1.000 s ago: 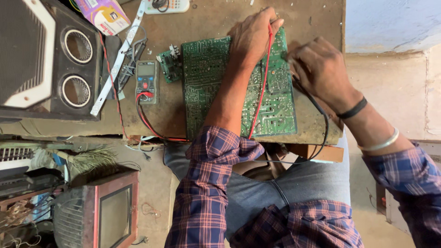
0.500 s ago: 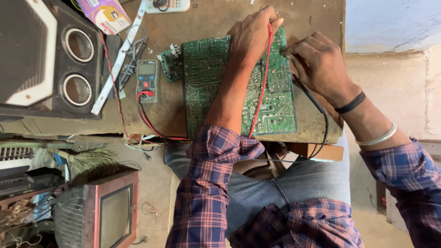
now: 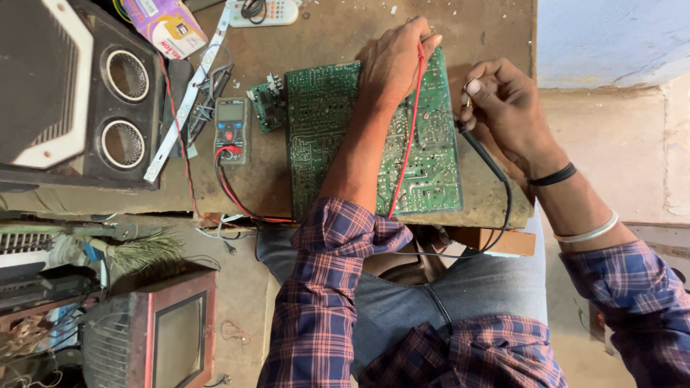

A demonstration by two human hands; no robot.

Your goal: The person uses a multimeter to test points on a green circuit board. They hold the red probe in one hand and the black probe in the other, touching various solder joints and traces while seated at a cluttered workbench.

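We see the green circuit board (image 3: pixel 338 136) flat on the brown table (image 3: pixel 345 29). Left hand (image 3: pixel 392 61) rests on its top edge, fingers clamped on the red probe (image 3: pixel 410 136). Right hand (image 3: pixel 507 108), at its right edge, pinches the black probe (image 3: pixel 483 154).

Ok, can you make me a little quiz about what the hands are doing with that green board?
1. True or false: the left hand rests on the green circuit board.
2. Which colour lead does the right hand hold? A red, B black, C yellow.
3. Fill in: the multimeter lies to the ____ of the board in the picture.

Key: 1 true. 2 B, the black lead; the red lead runs to the left hand. 3 left.
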